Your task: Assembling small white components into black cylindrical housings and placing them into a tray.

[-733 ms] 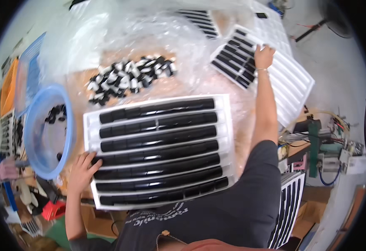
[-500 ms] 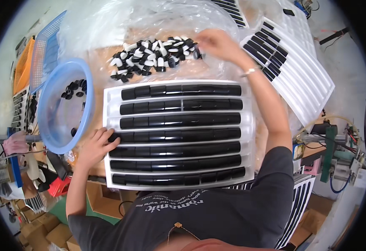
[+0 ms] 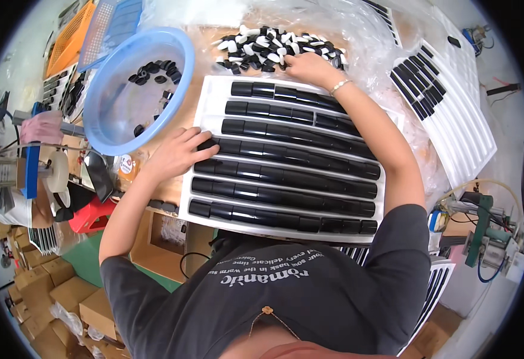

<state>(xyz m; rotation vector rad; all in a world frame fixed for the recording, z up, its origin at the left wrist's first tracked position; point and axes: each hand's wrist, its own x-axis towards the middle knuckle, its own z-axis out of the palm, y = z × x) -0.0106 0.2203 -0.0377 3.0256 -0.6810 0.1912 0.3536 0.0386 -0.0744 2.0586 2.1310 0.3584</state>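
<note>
A white ribbed tray point(image 3: 212, 107) lies before me, its grooves filled with rows of glossy black pieces point(image 3: 298, 175). At the left end of one middle row, my left hand point(image 3: 181, 154) is closed on a small black piece point(image 3: 207, 145), thumb and fingers on either side of it. My right hand point(image 3: 311, 69) reaches over the tray's far edge to a loose pile of small black and white pieces point(image 3: 262, 48). Its fingers are pinched together at the pile's near edge; what they hold, if anything, I cannot make out.
A blue basin point(image 3: 185, 90) with several black pieces stands left of the tray. Blue and orange baskets point(image 3: 70, 37) are behind it. Another white tray point(image 3: 462, 134), partly filled, lies at right on plastic sheeting. A green-and-metal device point(image 3: 483, 224) stands far right.
My view has shifted, so the tray appears higher and further right. The right hand has moved from the pile's right end to its near edge. My left hand stays at the row's left end.
</note>
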